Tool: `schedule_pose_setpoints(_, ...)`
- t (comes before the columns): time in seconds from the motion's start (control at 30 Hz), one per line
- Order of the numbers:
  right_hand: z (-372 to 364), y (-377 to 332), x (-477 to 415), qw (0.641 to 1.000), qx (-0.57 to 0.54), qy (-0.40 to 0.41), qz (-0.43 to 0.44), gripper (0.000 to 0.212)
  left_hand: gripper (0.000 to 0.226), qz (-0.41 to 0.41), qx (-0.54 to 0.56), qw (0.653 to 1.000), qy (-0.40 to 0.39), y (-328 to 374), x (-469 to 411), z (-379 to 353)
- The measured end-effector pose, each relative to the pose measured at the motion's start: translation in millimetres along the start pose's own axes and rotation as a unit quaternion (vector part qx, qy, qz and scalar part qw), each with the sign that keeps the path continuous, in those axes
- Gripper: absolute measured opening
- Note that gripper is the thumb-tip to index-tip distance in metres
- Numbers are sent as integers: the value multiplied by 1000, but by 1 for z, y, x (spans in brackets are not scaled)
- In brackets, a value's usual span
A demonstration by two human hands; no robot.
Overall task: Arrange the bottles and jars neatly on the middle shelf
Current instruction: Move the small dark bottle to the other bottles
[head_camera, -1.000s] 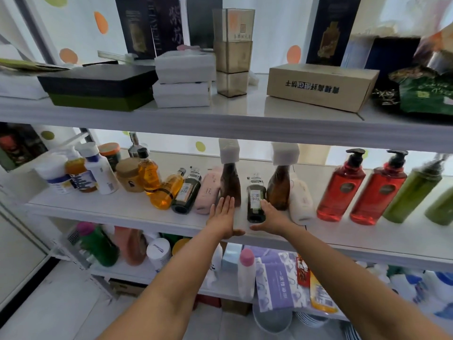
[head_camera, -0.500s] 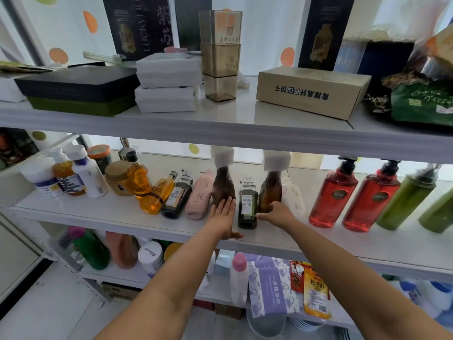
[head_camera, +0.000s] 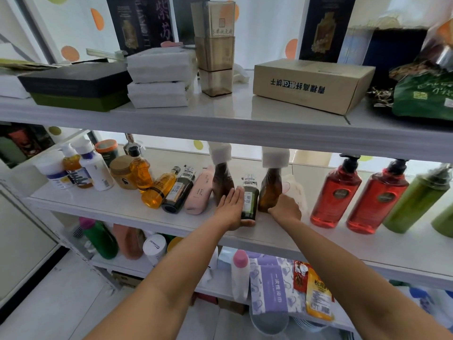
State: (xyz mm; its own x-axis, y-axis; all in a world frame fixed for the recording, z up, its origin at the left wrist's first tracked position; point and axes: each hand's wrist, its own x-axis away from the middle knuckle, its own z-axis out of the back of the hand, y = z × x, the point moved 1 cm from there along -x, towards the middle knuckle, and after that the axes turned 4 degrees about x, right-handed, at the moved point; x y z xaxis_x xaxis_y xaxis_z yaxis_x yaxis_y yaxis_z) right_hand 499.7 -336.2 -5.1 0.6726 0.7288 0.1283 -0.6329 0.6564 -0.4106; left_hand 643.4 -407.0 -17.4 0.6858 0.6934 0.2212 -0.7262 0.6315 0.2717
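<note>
Nearest the front edge of the middle shelf (head_camera: 110,207), the left hand (head_camera: 231,209) lies flat against the left side of a small dark bottle (head_camera: 250,201). Its grip is spread, fingers straight and together and thumb tucked at the bottle's base, which looks like a way to steady or nudge it rather than lift it. I cannot tell whether that bottle stands or lies.

Just to the right, the right hand (head_camera: 285,208) is curled at the foot of a brown bottle (head_camera: 269,192). Its fingers are hidden, so I cannot tell what its grip closes on.

A second brown bottle (head_camera: 221,185) stands behind the left hand. Further left, a pink bottle (head_camera: 199,192) and an orange bottle (head_camera: 160,190) lie on their sides, probably the next to be stood up. A jar (head_camera: 121,171) stands beyond them, and red pump bottles (head_camera: 334,195) stand in line to the right.
</note>
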Motion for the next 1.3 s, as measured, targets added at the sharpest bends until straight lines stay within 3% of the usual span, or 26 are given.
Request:
schedule_pose_setpoints(0.23, -1, 18, -6, 995, 36, 77, 51, 36, 106, -10, -5, 1000, 3, 24, -7, -2)
schedule_pose_setpoints(0.57, -4, 32, -12, 998, 60, 11, 8, 61, 107, -7, -10, 1000, -12, 32, -1, -13)
schedule_pose_setpoints(0.77, -7, 33, -12, 999, 37, 18, 7, 56, 107, 4, -7, 1000, -17, 29, 5, -16)
schedule_pose_setpoints(0.93, -15, 28, 1, 994, 34, 89, 46, 49, 107, 26, 7, 999, -21, 25, 9, -17)
schedule_pose_setpoints(1.07, -14, 15, 14, 992, -11, 126, 12, 49, 101, 39, 3, 999, -11, 23, 8, -20)
schedule_pose_setpoints(1.2, -10, 3, 15, 993, -60, 97, -31, 52, 93, 45, 26, 999, 0, 22, 3, -19)
schedule_pose_setpoints(1.3, -12, -3, 11, 992, -103, 33, -68, 37, 90, 60, 71, 996, 13, 22, -4, -18)
